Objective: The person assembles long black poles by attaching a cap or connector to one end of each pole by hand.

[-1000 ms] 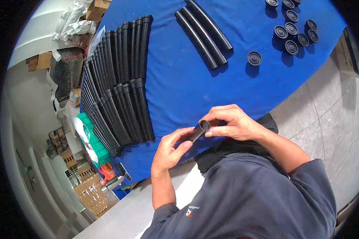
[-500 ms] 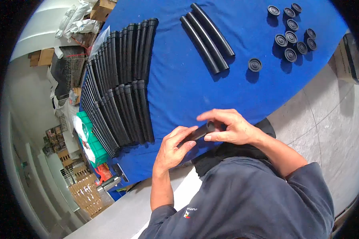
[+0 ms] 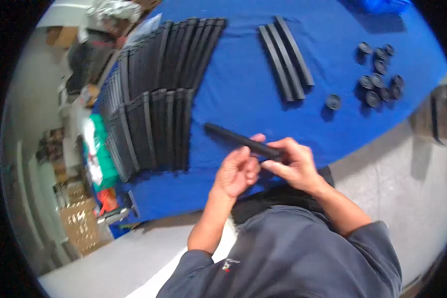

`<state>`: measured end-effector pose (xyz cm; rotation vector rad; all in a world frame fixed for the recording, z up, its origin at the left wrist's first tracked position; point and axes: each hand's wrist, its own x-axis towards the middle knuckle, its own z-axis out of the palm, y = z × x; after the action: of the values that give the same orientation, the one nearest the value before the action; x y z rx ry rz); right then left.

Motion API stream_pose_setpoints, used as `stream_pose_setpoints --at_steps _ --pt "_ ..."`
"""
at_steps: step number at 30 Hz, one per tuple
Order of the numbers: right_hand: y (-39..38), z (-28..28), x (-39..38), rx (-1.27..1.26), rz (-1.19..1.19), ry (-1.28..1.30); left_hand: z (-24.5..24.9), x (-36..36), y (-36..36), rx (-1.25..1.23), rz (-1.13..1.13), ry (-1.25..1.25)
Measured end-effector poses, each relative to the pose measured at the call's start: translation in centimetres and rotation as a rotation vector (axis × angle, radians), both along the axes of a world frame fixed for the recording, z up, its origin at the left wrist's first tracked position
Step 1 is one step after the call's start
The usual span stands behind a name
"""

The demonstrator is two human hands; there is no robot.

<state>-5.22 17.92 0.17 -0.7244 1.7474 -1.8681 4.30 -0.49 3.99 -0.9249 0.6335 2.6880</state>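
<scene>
A black tube [image 3: 228, 135] is held over the near part of the blue-covered table, slanting from upper left to lower right. My right hand [image 3: 297, 166] is closed around its right end, thumb on the near side, hiding that end. My left hand [image 3: 237, 174] is at the tube's middle, palm partly turned up. Its thumb side meets the tube, a fingertip shows beyond it, and the other fingers curl loosely below. Farther off lie three loose black tubes [image 3: 286, 62] and a round black cap [image 3: 333, 102].
Two rows of black tubes with collared ends [image 3: 169, 54] fill the table's left side. Several round black caps [image 3: 376, 81] are grouped at the right. A green bin [image 3: 103, 156] stands by the left edge, and a blue object [image 3: 382, 5] shows at the far edge.
The tube has swung to point away to the left, with more of its length showing. My left hand has turned palm upward and its fingers have loosened. The head view has shifted and blurred.
</scene>
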Motion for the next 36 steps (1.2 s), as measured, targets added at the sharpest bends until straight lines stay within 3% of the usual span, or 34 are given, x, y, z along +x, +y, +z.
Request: stream_pose_setpoints --at_steps 3,8,9,11,13,17,19,21,23,26,29,36 --pt "1.1 2.2 -0.7 0.098 0.093 -0.085 -1.5 -1.2 -0.4 0.012 -0.015 0.107" --pt "4.6 5.8 -5.4 0.426 -0.356 0.788 -2.4 -2.4 0.7 -0.379 0.096 0.317" --pt "5.1 5.4 -6.6 0.526 -0.404 0.886 -2.7 -2.5 0.8 -0.483 0.118 0.361" --pt "5.6 6.1 -8.5 0.831 -0.387 1.017 -3.4 -2.5 0.6 -0.44 0.107 0.443" --pt "5.8 5.2 -9.6 0.962 -0.338 1.049 -3.0 -3.5 1.6 -0.402 0.206 0.501" --pt "6.0 4.0 -10.3 0.824 -0.266 0.904 -4.5 -2.9 0.2 -0.212 0.25 0.518" --pt "5.1 4.3 -9.5 0.588 -0.213 0.674 -4.5 -2.9 0.3 -0.266 0.256 0.531" --pt "3.9 3.9 -7.5 0.301 -0.091 0.184 -4.4 -2.7 0.5 -0.318 0.248 0.533" --pt "2.4 2.8 -5.4 0.23 0.016 -0.042 -4.5 -2.8 0.6 -0.355 0.256 0.528" --pt "0.9 2.2 -4.0 0.213 0.074 0.031 -4.5 -3.0 0.9 -0.359 0.279 0.528" --pt "0.5 2.1 -3.1 0.132 0.029 -0.167 -4.2 -2.7 0.9 -0.35 0.293 0.509" --pt "0.7 1.7 -3.0 0.199 -0.001 0.194 -3.6 -2.7 1.6 -0.41 0.29 0.445"
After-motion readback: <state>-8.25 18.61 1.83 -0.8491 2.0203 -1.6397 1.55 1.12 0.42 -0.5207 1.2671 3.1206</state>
